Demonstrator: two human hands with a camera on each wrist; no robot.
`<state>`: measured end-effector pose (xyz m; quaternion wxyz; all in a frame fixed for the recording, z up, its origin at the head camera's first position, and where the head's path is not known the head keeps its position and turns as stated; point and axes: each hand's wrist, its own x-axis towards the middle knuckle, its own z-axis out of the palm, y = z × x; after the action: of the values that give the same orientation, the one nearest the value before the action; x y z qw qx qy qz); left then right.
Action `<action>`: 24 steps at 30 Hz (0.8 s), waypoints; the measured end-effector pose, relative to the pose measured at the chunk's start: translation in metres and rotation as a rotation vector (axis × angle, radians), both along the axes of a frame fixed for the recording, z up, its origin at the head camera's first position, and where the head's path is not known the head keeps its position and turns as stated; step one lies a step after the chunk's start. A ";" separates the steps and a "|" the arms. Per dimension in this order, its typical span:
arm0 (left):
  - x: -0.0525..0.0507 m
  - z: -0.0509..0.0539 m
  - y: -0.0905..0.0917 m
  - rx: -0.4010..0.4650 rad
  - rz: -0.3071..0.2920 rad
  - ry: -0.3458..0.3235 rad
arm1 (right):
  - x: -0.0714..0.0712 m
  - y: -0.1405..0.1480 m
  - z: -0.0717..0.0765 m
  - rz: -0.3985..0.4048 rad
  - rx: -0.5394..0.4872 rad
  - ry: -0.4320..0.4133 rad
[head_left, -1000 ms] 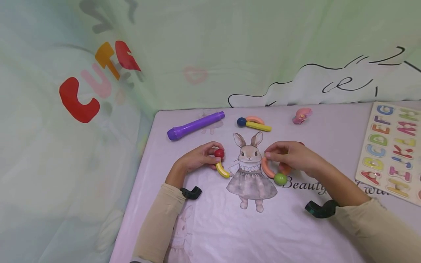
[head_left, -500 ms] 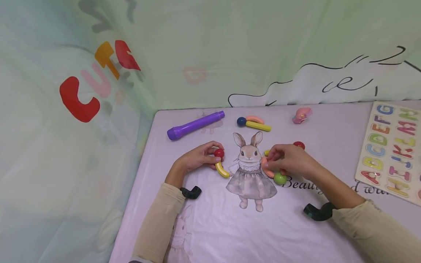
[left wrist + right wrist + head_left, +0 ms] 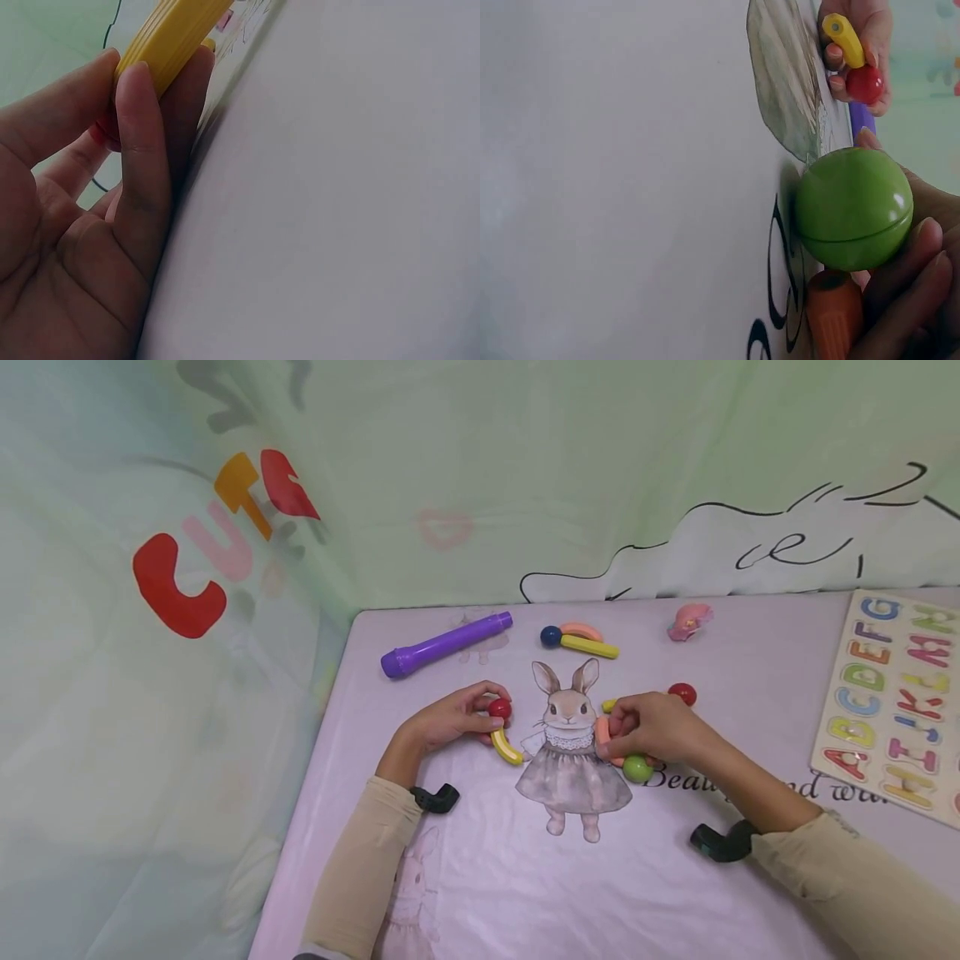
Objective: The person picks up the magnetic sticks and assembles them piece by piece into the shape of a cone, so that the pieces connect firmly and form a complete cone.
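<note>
My left hand (image 3: 457,720) pinches a red ball (image 3: 500,709) with a curved yellow piece (image 3: 507,748) joined below it. The right hand (image 3: 654,727) has its fingers and thumb round a curved orange piece (image 3: 603,732), whose lower end meets a green ball (image 3: 637,768). In the right wrist view another orange piece (image 3: 835,311) lies beside the green ball (image 3: 855,208), near the fingers. Behind the right hand show a yellow tip (image 3: 608,705) and a second red ball (image 3: 682,694); what lies between them is hidden.
A purple stick (image 3: 447,645) lies at the back left. Further right are a blue ball (image 3: 551,637), a straight yellow piece (image 3: 590,647) and a pink curved piece (image 3: 581,631). A pink object (image 3: 689,622) and an alphabet board (image 3: 862,693) are on the right.
My right hand has shifted slightly down, its grip moving lower along the curved orange piece; the yellow tip and red ball behind it have come into view. The left hand stays still.
</note>
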<state>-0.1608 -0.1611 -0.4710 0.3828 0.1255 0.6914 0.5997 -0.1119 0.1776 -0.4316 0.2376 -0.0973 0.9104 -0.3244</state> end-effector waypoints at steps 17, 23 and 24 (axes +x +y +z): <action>0.000 -0.002 -0.002 -0.009 -0.004 0.008 | -0.003 0.000 -0.002 0.001 -0.050 -0.079; 0.000 -0.001 -0.001 -0.003 -0.014 0.013 | -0.002 0.001 -0.001 0.032 -0.069 -0.050; 0.000 0.000 -0.001 -0.002 -0.014 0.013 | -0.002 0.001 -0.001 0.033 -0.072 -0.048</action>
<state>-0.1606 -0.1622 -0.4715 0.3825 0.1338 0.6936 0.5955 -0.1136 0.1789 -0.4326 0.2611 -0.1130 0.8905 -0.3550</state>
